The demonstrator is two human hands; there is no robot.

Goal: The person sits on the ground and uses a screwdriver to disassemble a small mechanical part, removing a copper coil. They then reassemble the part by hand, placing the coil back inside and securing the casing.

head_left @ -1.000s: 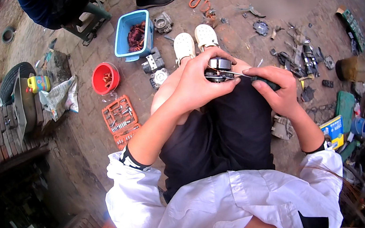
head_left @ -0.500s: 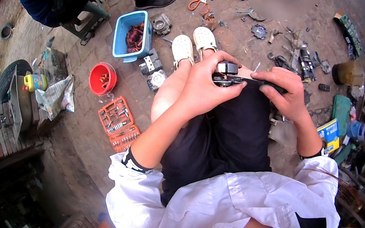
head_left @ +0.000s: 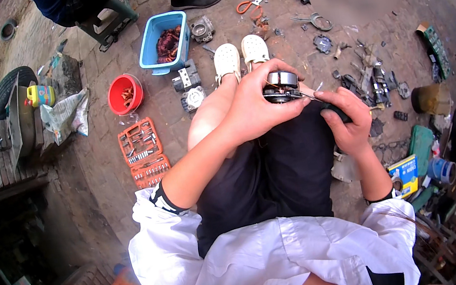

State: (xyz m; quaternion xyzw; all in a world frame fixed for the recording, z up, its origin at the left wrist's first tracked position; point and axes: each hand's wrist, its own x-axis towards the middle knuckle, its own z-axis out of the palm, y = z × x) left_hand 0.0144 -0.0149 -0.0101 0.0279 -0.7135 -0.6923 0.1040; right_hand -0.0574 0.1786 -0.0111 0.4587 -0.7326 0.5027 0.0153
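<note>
Above my knees, my left hand (head_left: 255, 108) is closed around a small round motor-like part (head_left: 281, 80), with a shiny metal ring on top and a dark base below. Fingers cover its far side, and the thumb presses along its near edge. My right hand (head_left: 352, 123) grips a screwdriver (head_left: 335, 111) by its dark handle. The thin shaft points left, and its tip meets the part's lower right edge close to my left thumb. Exactly where the tip sits is too small to tell.
Left of my legs lie an orange socket set (head_left: 144, 153), a red bucket (head_left: 126, 95) and a blue tub (head_left: 165, 44) holding reddish scrap. Orange-handled scissors (head_left: 251, 3) and scattered metal parts (head_left: 374, 80) cover the bricks ahead and right. Another person (head_left: 83, 1) sits on a stool at far left.
The part has tilted in my left hand, so its shiny ring shows more. My right hand has shifted slightly left and down with the screwdriver, whose handle is turned a little.
</note>
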